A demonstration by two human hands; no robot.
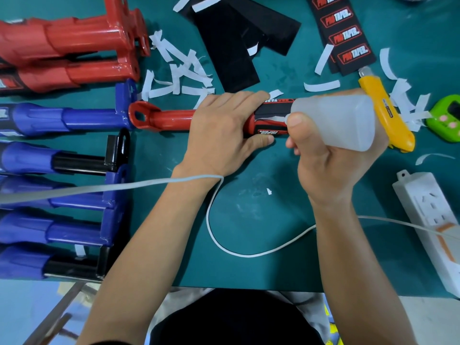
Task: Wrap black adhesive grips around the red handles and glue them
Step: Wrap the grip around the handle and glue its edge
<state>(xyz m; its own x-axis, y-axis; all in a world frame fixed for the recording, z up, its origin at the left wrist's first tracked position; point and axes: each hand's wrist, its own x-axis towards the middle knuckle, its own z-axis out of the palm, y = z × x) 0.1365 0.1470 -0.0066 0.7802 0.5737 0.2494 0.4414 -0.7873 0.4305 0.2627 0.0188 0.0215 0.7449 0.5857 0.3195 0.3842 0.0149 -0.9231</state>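
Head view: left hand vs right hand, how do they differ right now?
Left hand grips the red handle palm down, fingers curled over the black grip; right hand holds a translucent bottle, thumb by its nozzle. Left hand's handle lies level along the green mat; right hand's bottle lies sideways, nozzle pointing at the grip's open seam. Shared: both are bare and meet at the handle's wrapped end.

A red handle (169,119) lies sideways on the tabletop (261,207), a black grip (273,112) (red-and-white lettering) partly wrapped round it, a translucent glue bottle (343,120) tipped toward its seam.
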